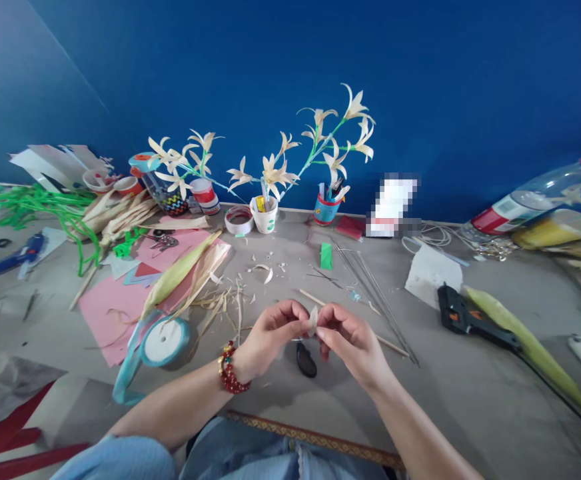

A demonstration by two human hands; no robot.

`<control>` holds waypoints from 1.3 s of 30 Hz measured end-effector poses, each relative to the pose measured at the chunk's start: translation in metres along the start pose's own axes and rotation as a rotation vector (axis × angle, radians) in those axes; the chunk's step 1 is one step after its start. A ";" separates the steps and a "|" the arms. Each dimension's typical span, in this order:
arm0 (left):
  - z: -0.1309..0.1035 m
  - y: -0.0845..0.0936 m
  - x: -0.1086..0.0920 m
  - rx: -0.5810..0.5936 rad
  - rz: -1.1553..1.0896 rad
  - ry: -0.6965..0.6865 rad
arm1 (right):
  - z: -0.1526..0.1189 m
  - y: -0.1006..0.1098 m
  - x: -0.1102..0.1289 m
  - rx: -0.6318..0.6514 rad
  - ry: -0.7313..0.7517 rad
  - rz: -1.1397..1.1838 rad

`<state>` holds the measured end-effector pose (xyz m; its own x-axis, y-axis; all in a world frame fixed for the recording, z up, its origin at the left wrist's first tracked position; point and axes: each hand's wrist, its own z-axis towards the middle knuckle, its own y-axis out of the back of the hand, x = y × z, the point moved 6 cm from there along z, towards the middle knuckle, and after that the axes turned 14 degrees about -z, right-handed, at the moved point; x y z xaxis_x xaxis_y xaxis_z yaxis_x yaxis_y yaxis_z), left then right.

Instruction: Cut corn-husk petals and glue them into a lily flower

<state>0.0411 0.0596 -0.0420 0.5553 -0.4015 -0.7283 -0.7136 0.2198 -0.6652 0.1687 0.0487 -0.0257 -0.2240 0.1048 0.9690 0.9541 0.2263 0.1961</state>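
Near the front middle of the grey table, both hands meet around a small pale petal-like piece (313, 321). My left hand (276, 333), with a red beaded bracelet at the wrist, pinches it from the left. Fingers of my right hand (348, 340) close on its right side. Just below them lies a black-handled tool (306, 361), its upper part hidden by the hands. A thin wooden stick (391, 346) passes behind my right hand. Scraps of dry husk (215, 303) are scattered to the left.
Husk flowers (275, 175) rise from a white cup (264, 217) at the back. A blue ribbon roll (165, 341), pink paper (105, 313) and green wires (65, 213) lie left. On the right are a black glue gun (475, 320), a husk (530, 347) and a plastic bottle (515, 207).
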 end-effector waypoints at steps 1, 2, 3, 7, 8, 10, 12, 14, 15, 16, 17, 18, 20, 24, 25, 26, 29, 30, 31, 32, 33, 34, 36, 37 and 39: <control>0.000 0.000 0.000 -0.005 0.000 0.001 | 0.000 0.001 0.001 -0.003 0.005 -0.001; 0.000 0.000 -0.001 -0.009 0.002 0.001 | 0.000 0.002 0.001 -0.002 0.015 0.002; 0.000 -0.001 -0.001 -0.010 0.006 0.000 | 0.000 0.002 0.002 0.000 0.027 0.007; 0.000 0.000 -0.001 -0.011 0.040 0.003 | 0.001 0.001 0.000 0.006 0.034 0.005; 0.000 0.000 0.000 -0.009 0.045 0.004 | 0.001 0.001 -0.001 0.001 0.029 -0.003; 0.000 0.001 0.000 0.000 0.040 0.007 | 0.002 0.002 -0.001 -0.013 0.024 -0.010; -0.001 0.000 0.000 0.021 0.022 0.008 | 0.002 0.002 0.000 -0.025 0.019 0.000; -0.001 -0.002 0.000 0.037 0.027 0.012 | 0.002 0.003 0.002 -0.034 0.017 0.010; -0.002 -0.002 0.001 0.040 0.040 0.014 | 0.002 0.003 0.002 -0.034 0.016 0.010; -0.002 -0.002 0.001 0.038 0.057 0.015 | 0.002 0.003 0.002 -0.034 0.014 0.006; -0.002 -0.002 0.001 0.032 0.073 0.015 | 0.002 0.003 0.001 -0.037 0.011 -0.001; -0.002 -0.001 0.001 0.026 0.082 0.012 | 0.002 0.003 0.000 -0.039 0.010 -0.007; -0.001 0.000 0.000 0.016 0.076 -0.002 | 0.002 0.005 -0.004 -0.050 0.016 -0.001; -0.001 0.002 -0.004 0.025 0.021 -0.048 | 0.003 0.009 -0.011 -0.089 0.059 0.057; -0.001 0.001 -0.005 0.030 0.021 -0.064 | 0.003 0.008 -0.011 -0.085 0.064 0.059; -0.001 0.001 -0.006 0.035 0.029 -0.076 | 0.003 0.007 -0.010 -0.073 0.064 0.053; -0.002 -0.002 -0.006 0.044 0.074 -0.075 | 0.002 0.003 -0.005 -0.032 0.056 0.028; -0.002 -0.002 -0.005 0.043 0.081 -0.069 | 0.002 0.002 -0.004 -0.025 0.058 0.024; -0.002 -0.003 -0.005 0.041 0.081 -0.065 | 0.001 0.001 -0.003 -0.024 0.062 0.025; -0.002 -0.002 -0.005 0.039 0.076 -0.066 | 0.001 0.002 -0.003 -0.026 0.068 0.034; -0.002 -0.002 -0.005 0.037 0.065 -0.069 | 0.002 0.002 -0.004 -0.030 0.074 0.054; -0.001 -0.002 -0.005 0.037 0.052 -0.073 | 0.002 0.003 -0.006 -0.035 0.078 0.084; -0.001 -0.002 -0.005 0.038 0.032 -0.083 | 0.003 0.005 -0.011 -0.042 0.082 0.153; -0.001 -0.002 -0.006 0.037 0.029 -0.089 | 0.003 0.005 -0.013 -0.037 0.081 0.178; -0.001 -0.003 -0.007 0.039 0.032 -0.099 | 0.003 0.004 -0.017 -0.016 0.074 0.185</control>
<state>0.0391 0.0606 -0.0348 0.5731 -0.3044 -0.7608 -0.7159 0.2659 -0.6456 0.1751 0.0508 -0.0416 -0.0304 0.0717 0.9970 0.9808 0.1942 0.0159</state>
